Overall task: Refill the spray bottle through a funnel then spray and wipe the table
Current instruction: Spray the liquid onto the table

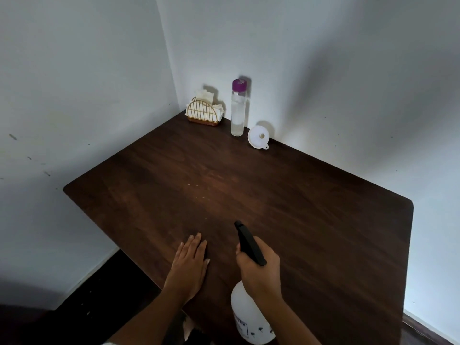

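My right hand grips the neck of a white spray bottle with a black trigger head, whose nozzle points away over the dark wooden table. My left hand rests flat on the table near its front edge, fingers straight, just left of the bottle. At the far corner stands a tall clear bottle with a purple cap, holding a little liquid. A white funnel lies on the table right of it. A few pale specks dot the table's middle.
A gold wire holder with white napkins sits in the far corner, left of the clear bottle. Pale walls close in the table at the back and left. Dark floor shows at the lower left.
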The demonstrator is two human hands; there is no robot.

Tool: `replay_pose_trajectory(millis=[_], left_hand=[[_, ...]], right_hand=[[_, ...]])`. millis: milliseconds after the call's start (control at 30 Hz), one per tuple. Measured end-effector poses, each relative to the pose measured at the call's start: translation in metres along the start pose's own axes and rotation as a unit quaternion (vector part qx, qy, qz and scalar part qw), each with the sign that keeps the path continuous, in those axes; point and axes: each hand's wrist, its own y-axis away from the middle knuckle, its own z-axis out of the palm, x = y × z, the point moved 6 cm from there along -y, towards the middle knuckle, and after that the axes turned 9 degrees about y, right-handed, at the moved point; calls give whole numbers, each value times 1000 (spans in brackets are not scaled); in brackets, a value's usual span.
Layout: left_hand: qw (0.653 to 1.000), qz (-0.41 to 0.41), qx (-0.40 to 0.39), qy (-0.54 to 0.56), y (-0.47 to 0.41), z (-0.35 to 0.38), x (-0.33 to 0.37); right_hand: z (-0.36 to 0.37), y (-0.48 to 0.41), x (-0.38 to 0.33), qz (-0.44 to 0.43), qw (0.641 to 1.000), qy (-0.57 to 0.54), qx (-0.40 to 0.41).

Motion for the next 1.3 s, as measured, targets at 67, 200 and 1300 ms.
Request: replay_pose_trajectory(millis=[67,200,1300], left_hand=[[1000,-11,-5,-4,-1,1,-1],[1000,-10,-1,-5,-1,1,-1],[1000,-7,1,-15,0,1,-1]], right_hand=[[2,1,-3,-17,1000,20,-12],[2,2,-6,-28,999,5,-17],[3,-6,-8,-31,999,5,-24]])
